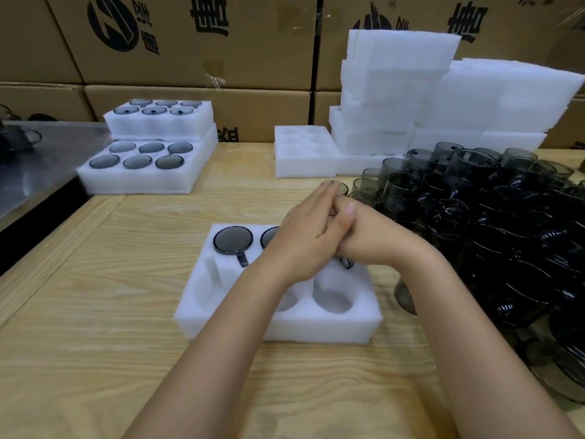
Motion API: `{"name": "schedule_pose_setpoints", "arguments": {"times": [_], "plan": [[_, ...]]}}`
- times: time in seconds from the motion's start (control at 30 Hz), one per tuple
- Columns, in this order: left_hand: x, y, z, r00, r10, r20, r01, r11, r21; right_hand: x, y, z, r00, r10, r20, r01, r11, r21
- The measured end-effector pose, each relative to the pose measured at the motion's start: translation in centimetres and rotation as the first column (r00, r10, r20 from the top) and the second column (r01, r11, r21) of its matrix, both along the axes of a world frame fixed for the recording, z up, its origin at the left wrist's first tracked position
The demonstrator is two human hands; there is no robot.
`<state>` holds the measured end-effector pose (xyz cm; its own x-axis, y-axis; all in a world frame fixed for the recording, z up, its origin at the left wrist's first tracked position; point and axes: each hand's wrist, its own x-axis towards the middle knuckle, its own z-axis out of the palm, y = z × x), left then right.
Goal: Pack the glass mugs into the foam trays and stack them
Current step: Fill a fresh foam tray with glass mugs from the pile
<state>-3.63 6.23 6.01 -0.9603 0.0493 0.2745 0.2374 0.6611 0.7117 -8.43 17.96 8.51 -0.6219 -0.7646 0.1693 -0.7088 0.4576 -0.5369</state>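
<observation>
Both hands are held together above the back right corner of a white foam tray [278,326] that lies in the middle of the wooden bench [95,312]. The left hand [304,239] is stretched out with straight fingers laid across the right hand [376,237], whose thumb is raised; the right fingers are hidden, so it cannot be told whether anything is gripped. A dark mug handle [348,263] is seen just below the joined hands, at the tray's back right cell. One smoked glass mug [233,239] is seated in the back left cell with its handle turned toward the person, and a second mug [269,236] beside it is partly covered by the left hand. The front cells [334,294] show bare foam. A large pile of loose glass mugs [506,217] is heaped on the bench at the right. At the back left, two filled trays [142,182] are stacked, each holding six mugs. At the back right, a tall stack of foam trays [395,90] is set against cardboard boxes [190,42], with a single foam tray [304,153] in front of it
</observation>
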Motion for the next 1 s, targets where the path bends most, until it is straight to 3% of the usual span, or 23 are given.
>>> {"name": "schedule_pose_setpoints", "arguments": {"times": [0.07,0.13,0.27,0.63,0.83,0.9,1.0], "plan": [[-0.1,0.3,-0.2,0.998,-0.013,0.066,0.02,0.994,-0.112,-0.2,-0.8,-1.3,0.982,0.041,-0.184,0.017,0.952,0.305],[-0.3,0.5,-0.7,0.986,-0.014,0.164,0.044,0.982,-0.184,-0.3,-0.8,-2.7,0.981,-0.014,-0.193,0.108,0.866,0.489],[-0.7,0.5,-1.4,0.977,0.021,0.211,0.05,0.944,-0.326,-0.2,0.0,-3.9,0.986,-0.09,-0.137,0.146,0.865,0.48],[-0.5,0.5,-0.7,0.943,0.127,0.306,0.03,0.887,-0.461,1.3,-0.5,-2.8,0.966,-0.133,-0.224,0.244,0.76,0.602],[1.4,0.3,0.3,0.951,0.263,0.16,-0.095,0.746,-0.659,1.6,-0.8,-2.9,0.967,-0.177,-0.186,0.253,0.783,0.569],[2.1,-1.7,1.0,0.95,0.312,0.021,-0.239,0.766,-0.597,1.7,-1.0,-3.2,0.96,-0.225,-0.165,0.278,0.82,0.5],[3.5,-7.0,1.5,0.878,0.471,-0.088,-0.479,0.86,-0.177,1.6,-1.1,-3.5,0.947,-0.252,-0.197,0.316,0.828,0.464]]}}
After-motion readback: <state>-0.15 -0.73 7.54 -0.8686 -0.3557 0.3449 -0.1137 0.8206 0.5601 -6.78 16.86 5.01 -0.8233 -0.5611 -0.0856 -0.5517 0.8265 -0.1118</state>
